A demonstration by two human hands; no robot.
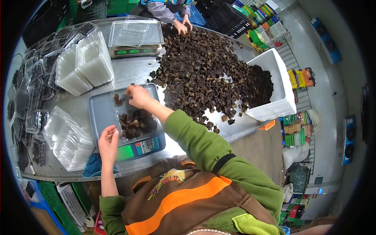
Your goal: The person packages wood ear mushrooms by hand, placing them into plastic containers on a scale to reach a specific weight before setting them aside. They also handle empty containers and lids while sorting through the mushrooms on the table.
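A clear plastic clamshell box (118, 111) lies on the pan of a grey digital scale (100, 113), with dark wood ear mushrooms (137, 124) in its near part and a small piece towards the far part. Over the far side of the box is my right hand (140, 96), its fingers bent down and pressed together; what they hold, if anything, is hidden. My left hand (108, 143) is beside the box's near left corner, thumb apart and fingers loosely bent, with nothing in it. The scale's display (125, 152) glows green.
Loose wood ear mushrooms (199, 70) spread from a tipped white foam box (280, 78) across the metal table. Stacked empty clamshells (74, 145) stand left, filled ones (37, 94) beyond. A second scale (135, 35) stands at the back; a co-worker's hands (182, 26) touch the heap.
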